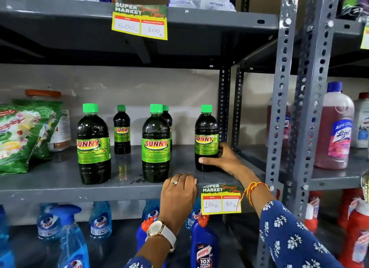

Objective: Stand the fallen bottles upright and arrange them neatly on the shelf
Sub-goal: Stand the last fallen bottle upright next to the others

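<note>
Grey metal shelf [60,180], middle level, five dark bottles with green caps and green labels, all upright. Front row: left bottle [93,144], middle bottle [156,144], right bottle [206,138] near the shelf's right post [224,108]. Back row: small-looking bottle [122,130] between left and middle, and one more bottle [168,118] mostly hidden right behind the middle one. Right hand [221,158] is on the right bottle low down, thumb across the front, fingers wrapped round the far side, holding it; bottle base sits on the shelf. Left hand [178,190] rests on the shelf's front edge just below the middle bottle, fingers curled over the lip, gripping nothing else; ring and wristwatch [159,230] visible. Price tag [221,200] hangs off the edge beside it. Green packet [22,136] at far left of the shelf. Blue spray bottles [99,219] on the level below.
</note>
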{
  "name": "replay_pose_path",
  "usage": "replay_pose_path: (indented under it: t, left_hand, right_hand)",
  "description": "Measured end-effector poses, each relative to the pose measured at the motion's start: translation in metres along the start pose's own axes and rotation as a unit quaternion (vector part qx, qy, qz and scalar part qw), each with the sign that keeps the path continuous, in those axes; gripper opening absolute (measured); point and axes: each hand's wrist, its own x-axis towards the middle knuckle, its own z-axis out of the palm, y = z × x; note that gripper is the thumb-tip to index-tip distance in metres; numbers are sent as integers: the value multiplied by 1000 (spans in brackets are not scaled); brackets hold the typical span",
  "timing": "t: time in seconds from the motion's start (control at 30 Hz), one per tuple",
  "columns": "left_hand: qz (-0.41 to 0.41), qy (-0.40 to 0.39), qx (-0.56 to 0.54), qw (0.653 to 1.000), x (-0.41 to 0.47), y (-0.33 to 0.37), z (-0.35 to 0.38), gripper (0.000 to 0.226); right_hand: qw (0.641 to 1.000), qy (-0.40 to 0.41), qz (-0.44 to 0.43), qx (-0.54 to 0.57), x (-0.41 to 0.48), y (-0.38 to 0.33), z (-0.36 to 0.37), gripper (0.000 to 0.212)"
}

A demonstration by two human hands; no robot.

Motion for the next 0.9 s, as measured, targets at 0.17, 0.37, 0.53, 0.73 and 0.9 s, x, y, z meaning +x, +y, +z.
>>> replay_pose_path:
  t: [0.17,0.37,0.53,0.73,0.9]
  left_hand:
    - [-3,9,-5,1000,0,0,1,32]
    - [8,13,6,1000,-1,-2,2,19]
    - [4,21,1,1000,-1,-2,3,30]
    - [13,29,4,999,-2,-3,6,12]
    - [7,30,-4,1000,-2,-4,8,28]
  right_hand:
    - [998,8,6,-58,0,1,1,94]
    - [1000,-10,2,-28,1,3,-1,72]
    - [1000,-4,4,-15,-2,0,0,85]
    - [1000,2,5,-31,-1,2,0,72]
    - [999,1,5,-32,-3,0,0,79]
